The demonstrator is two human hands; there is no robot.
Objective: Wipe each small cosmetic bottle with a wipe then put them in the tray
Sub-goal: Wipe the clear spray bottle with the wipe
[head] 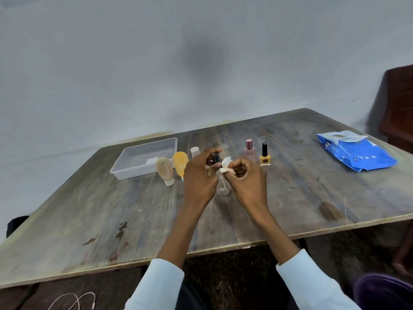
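Over the worktop (134, 220), the clear bottle (222, 189) stands upright, cap up; left hand (197, 175) apparently grips it, right hand (245, 177) pinches the wipe (225, 165).

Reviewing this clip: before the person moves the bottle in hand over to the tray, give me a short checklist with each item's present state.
1. Bottle held: left hand grips the clear bottle near its dark cap. Ok.
2. Wipe on the bottle: right hand pinches the white wipe against the bottle's neck. Ok.
3. Whole bottle wiped: the lower body shows no wipe on it now. Cannot tell.
4. Tray has room: nothing but a white label shows inside it. Ok.
5. Path to the tray: the beige tube and yellow tube stand in front of its near right corner. Not ok; lifting over them seems wise.
6. Bottles left: pink bottle and yellow polish stand unwiped, apparently. Cannot tell.
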